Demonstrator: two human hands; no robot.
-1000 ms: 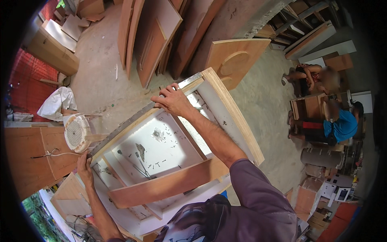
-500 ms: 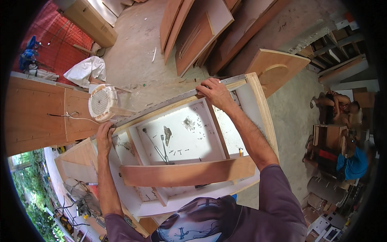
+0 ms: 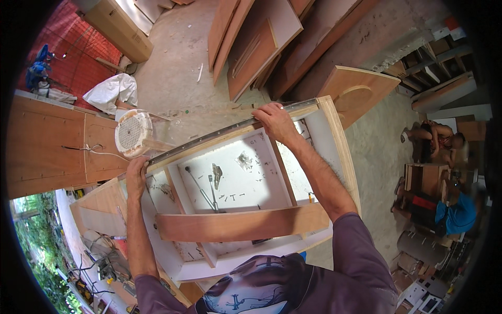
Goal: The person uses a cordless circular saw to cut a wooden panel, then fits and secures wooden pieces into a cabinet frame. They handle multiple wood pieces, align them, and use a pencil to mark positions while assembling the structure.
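A shallow cabinet frame (image 3: 341,141) of plywood with white inner faces lies in front of me. Along its far edge runs a long, thin metal strip (image 3: 209,138) dotted with a row of holes. At the strip's left end, the fingers of my left hand (image 3: 137,172) are curled around it. My right hand (image 3: 275,121) grips the strip farther right, above a brown divider (image 3: 282,170). My fingertips are partly hidden behind the edge. A loose brown board (image 3: 243,224) lies across the near part of the frame.
Inside the frame are several loose screws (image 3: 230,197), metal rods (image 3: 201,188) and a small plastic bag (image 3: 243,160). A white stool (image 3: 134,133) stands beyond my left hand. Panels (image 3: 251,52) lean at the back. Two people (image 3: 455,209) sit at the far right.
The metal strip has tilted, now showing a darker face with its holes, and its right end sits slightly lower. My right hand has shifted a little left; my left hand stays nearly in place.
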